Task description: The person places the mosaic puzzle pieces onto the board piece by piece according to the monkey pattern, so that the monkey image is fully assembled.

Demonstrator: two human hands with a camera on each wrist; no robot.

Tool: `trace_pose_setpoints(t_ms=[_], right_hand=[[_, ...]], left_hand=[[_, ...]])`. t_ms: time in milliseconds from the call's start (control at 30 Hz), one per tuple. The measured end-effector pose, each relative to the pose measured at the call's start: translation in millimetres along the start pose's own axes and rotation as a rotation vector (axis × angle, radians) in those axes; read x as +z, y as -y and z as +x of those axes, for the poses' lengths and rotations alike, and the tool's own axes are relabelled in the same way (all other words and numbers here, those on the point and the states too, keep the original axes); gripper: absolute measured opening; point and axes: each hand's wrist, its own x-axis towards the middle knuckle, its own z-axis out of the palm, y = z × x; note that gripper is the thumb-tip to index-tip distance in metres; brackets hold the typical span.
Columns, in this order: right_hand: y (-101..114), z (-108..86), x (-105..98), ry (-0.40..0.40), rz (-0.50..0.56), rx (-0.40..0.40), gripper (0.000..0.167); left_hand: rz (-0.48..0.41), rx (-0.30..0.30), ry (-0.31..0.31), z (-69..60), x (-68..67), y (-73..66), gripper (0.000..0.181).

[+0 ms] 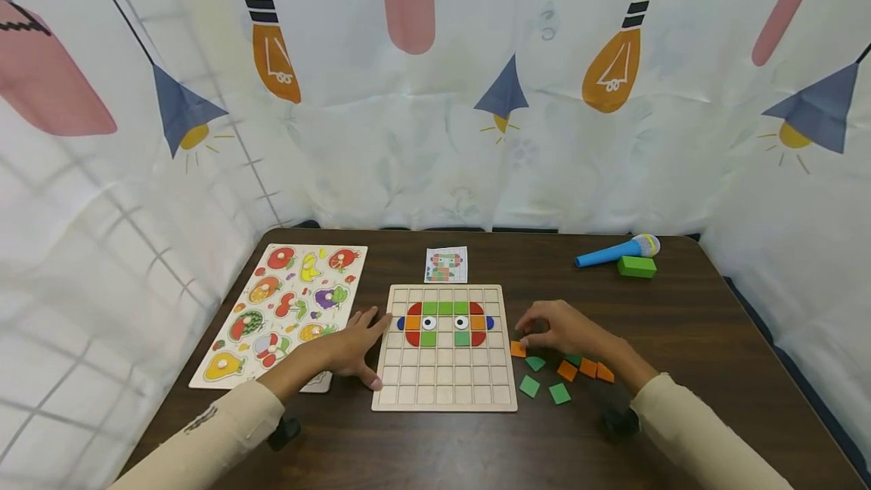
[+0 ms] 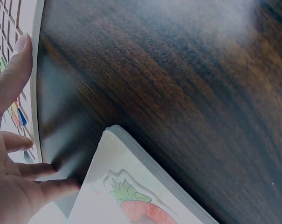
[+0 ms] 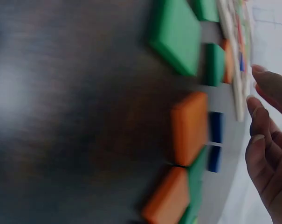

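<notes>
A pale wooden grid board (image 1: 445,376) lies mid-table, with red, green, orange and blue tiles and two eye tiles set in its upper rows. My left hand (image 1: 350,346), fingers spread, touches the board's left edge; in the left wrist view its thumb (image 2: 20,60) rests on the rim. My right hand (image 1: 565,327) hovers just right of the board with loosely bent fingers, and no tile shows in it. Beneath and near it lie several loose tiles, among them an orange tile (image 1: 519,349) beside the board and a green tile (image 1: 529,386). Dark blue pieces (image 3: 215,127) appear in the right wrist view.
A fruit picture board (image 1: 231,308) lies at the left, close to my left hand. Behind the grid board is a small printed pattern card (image 1: 446,275). At the back right are a blue toy microphone (image 1: 612,252) and a green block (image 1: 636,267). A printed curtain surrounds the table.
</notes>
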Motion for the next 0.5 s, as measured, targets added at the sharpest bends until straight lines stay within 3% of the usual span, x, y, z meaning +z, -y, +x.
trace_pose_setpoints(t_ms=[500], right_hand=[[5.2,0.9,21.5,0.001,-0.11,0.047,0.024]], left_hand=[[-0.007,0.012,-0.019,-1.8,1.3,0.3,0.117]])
